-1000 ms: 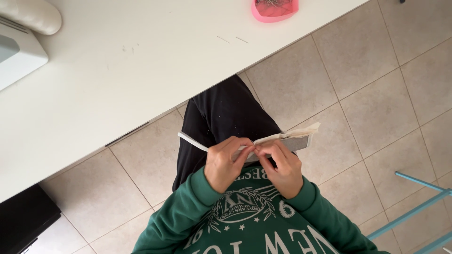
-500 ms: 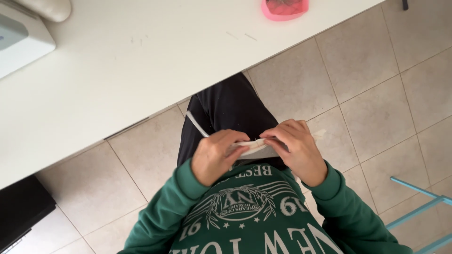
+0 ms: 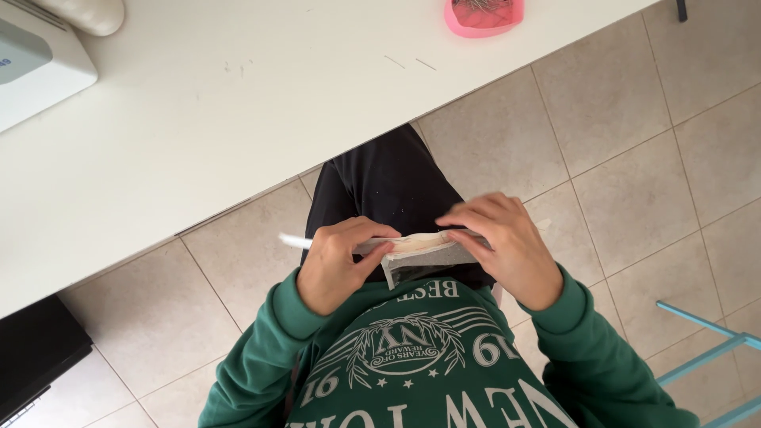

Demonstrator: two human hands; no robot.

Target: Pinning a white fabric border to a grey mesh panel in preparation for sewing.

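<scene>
My left hand and my right hand both hold a small piece of cream and grey fabric in front of my green sweatshirt, over my lap in black trousers. The left thumb and fingers pinch its left end; the right fingers cover its right end. A thin white strip sticks out to the left past my left hand.
A white table spans the top of the view. On it stand a pink dish at the far edge and a white machine at the left. Beige floor tiles lie below, a light blue metal frame at lower right, a black object at lower left.
Both hands have turned the fabric flatter and drawn it closer to my chest; the right hand now lies over its right end. The view has shifted slightly.
</scene>
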